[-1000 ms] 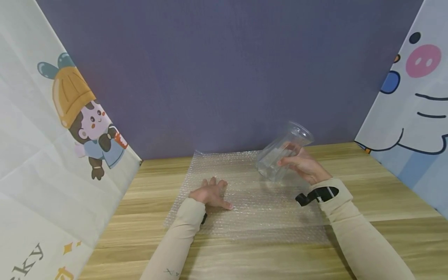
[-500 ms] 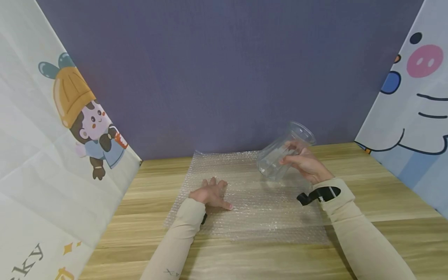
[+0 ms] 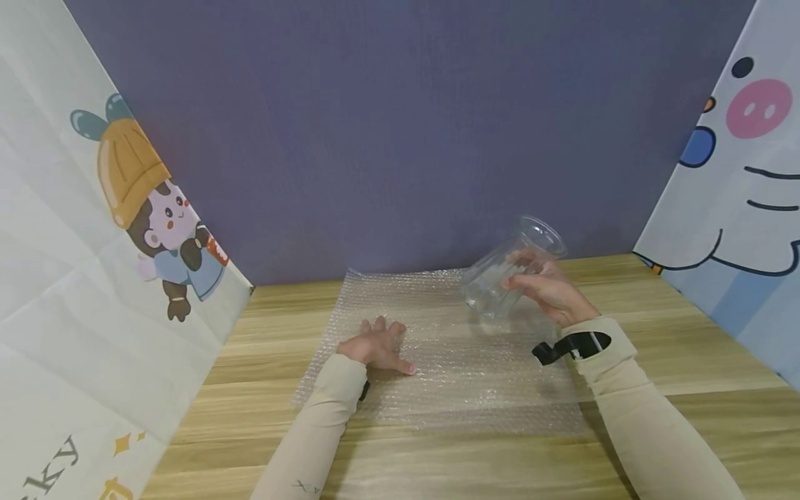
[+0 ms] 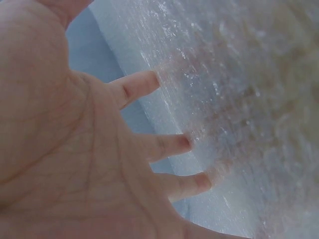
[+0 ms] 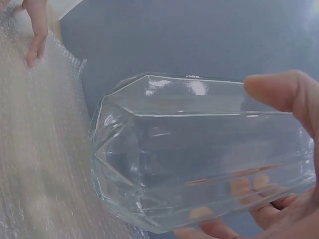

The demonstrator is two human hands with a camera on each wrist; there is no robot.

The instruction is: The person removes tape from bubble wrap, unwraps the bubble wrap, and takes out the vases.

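A clear faceted glass vase (image 3: 490,281) with a flared rim is held tilted in my right hand (image 3: 550,288), its base toward the lower left and its mouth toward the upper right. In the right wrist view the thumb lies along one side of the vase (image 5: 189,144) and the fingers wrap the other. The vase's base hangs over a sheet of bubble wrap (image 3: 450,389) spread on the table. My left hand (image 3: 376,345) rests on the sheet's left part with its fingers spread. The left wrist view has its fingertips touching the bubble wrap (image 4: 239,124).
The wood-grain table (image 3: 250,417) extends around the sheet. A dark blue-purple panel (image 3: 400,139) stands directly behind it. Printed cloths with cartoon figures flank it, a white cloth (image 3: 50,243) at left and another cloth (image 3: 750,222) at right.
My right hand has shifted slightly to the right with the vase, whose base sits a little higher. The left hand stays where it was on the bubble wrap.
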